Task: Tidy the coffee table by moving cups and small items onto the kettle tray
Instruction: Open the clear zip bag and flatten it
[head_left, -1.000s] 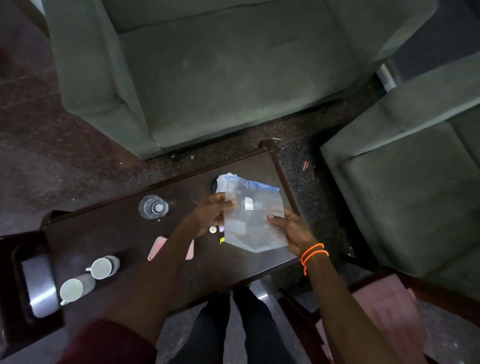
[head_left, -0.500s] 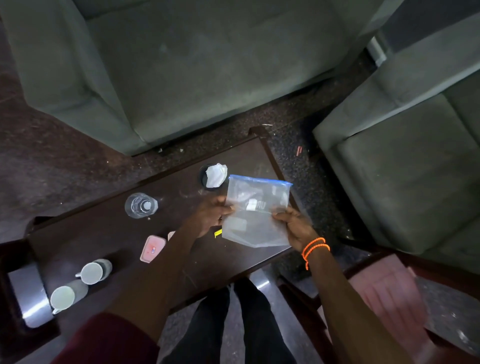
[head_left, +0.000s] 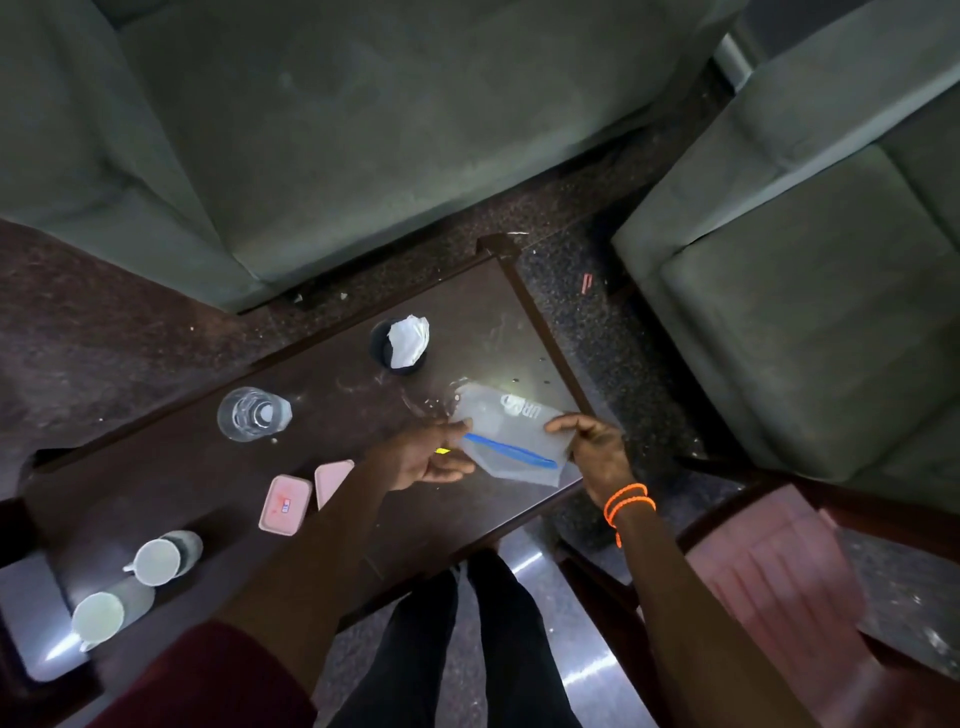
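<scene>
- Both hands, left hand (head_left: 436, 460) and right hand (head_left: 592, 447), pinch the zip bag (head_left: 511, 439) in their fingers.
- Left of it, 2 cups (head_left: 156, 558) lie near the tray (head_left: 31, 613); glass (head_left: 252, 413) and pink boxes (head_left: 285, 504) remain on the worktop (head_left: 182, 467).

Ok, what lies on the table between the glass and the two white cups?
In the head view, two pink containers: one with a small label and a second partly hidden by the left arm, lying between the glass and the white cups.

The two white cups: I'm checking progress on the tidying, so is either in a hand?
No: both white cups lie untouched on the table's left end.
</scene>
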